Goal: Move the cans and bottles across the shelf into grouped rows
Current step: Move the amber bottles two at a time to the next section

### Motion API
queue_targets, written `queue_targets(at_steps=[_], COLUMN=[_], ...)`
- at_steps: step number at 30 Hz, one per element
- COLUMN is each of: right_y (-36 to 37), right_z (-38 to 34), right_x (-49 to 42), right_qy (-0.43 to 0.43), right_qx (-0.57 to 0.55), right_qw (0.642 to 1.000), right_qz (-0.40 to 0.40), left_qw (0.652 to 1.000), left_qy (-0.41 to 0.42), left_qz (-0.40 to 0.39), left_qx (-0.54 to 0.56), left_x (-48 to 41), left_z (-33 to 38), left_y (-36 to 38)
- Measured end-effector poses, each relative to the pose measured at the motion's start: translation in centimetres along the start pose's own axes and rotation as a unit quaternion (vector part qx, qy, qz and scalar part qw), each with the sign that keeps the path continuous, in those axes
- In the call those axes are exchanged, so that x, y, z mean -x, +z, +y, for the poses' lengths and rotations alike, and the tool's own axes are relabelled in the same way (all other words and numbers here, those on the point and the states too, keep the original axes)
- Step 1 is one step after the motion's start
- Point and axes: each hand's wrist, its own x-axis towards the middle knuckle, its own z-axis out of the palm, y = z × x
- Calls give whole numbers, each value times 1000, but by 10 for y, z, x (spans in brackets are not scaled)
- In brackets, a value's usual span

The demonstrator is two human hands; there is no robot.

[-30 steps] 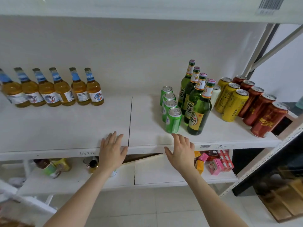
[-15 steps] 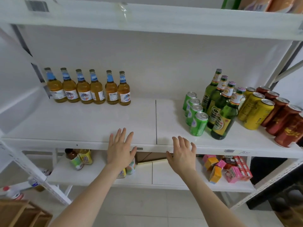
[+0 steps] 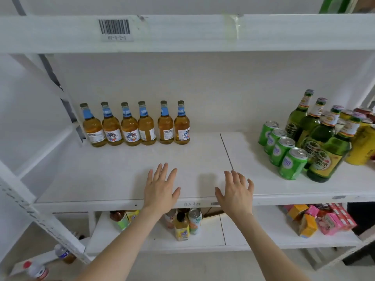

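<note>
Hands, left [image 3: 161, 189] and right [image 3: 236, 192], lie flat, fingers spread, empty on the shelf [image 3: 101, 179]; at 3 o'clock, yellow cans [image 3: 362, 147] are cut off.

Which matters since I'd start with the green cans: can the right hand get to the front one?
Probably yes: the right hand is empty, and bare shelf lies between it and the front green can.
</note>
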Motion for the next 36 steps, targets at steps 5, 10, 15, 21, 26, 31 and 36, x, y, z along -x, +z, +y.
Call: queue_targets(at_steps=[5,10,15,21,26,31,36], right_y=[14,27,44,65,86,104,114], right_z=[-29,-46,-56,-71,-79,-81,-90], right_x=[-27,-66,-118,-171,-210,-243,-276], right_qy=[9,2,-13,-28,-33,-42,-48], right_qx=[-7,-5,-3,-9,-34,-96,-278], right_qw=[1000,1000,1000,999,998,993,959], right_qz=[13,25,29,37,48,54,-3], left_qw=[1000,1000,998,988,968,939,880], left_qy=[-5,-8,-29,-58,-66,-69,-97], left_qz=[2,19,41,87,110,124,109], left_qx=[5,18,27,116,216,314,452], left_x=[-25,-67,-115,-159,-193,-223,-249], left_z=[-28,-48,-68,-86,-93,-97,-101], left_y=[9,21,32,44,65,84,98])
